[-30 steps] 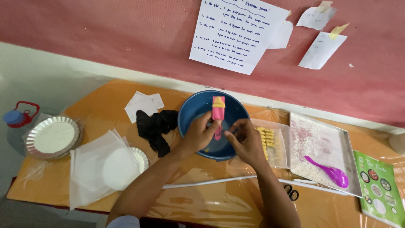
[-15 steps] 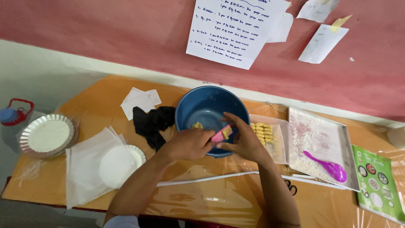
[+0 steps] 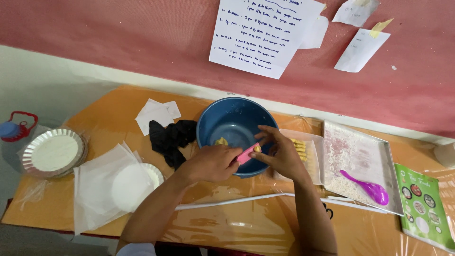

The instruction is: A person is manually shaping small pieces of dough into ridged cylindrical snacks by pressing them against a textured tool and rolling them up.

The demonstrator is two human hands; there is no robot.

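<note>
Two hands work a pink scraper over a blue bowl.
The left hand [image 3: 211, 163] grips the pink scraper [image 3: 248, 153]; the right hand [image 3: 279, 154] pinches dough off its tip above the blue bowl [image 3: 232, 121].

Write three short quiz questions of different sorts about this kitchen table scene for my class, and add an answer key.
1. True or false: the left hand holds a pink scraper over the blue bowl.
2. Multiple choice: the purple spoon lies in A) the blue bowl, B) the metal tray with white powder, C) the foil plate.
3. Fill in: the black cloth lies on the bowl's ____ side in the picture.

Key
1. True; the right hand pinches a bit of yellow dough at the scraper's tip.
2. B.
3. Left.
</note>
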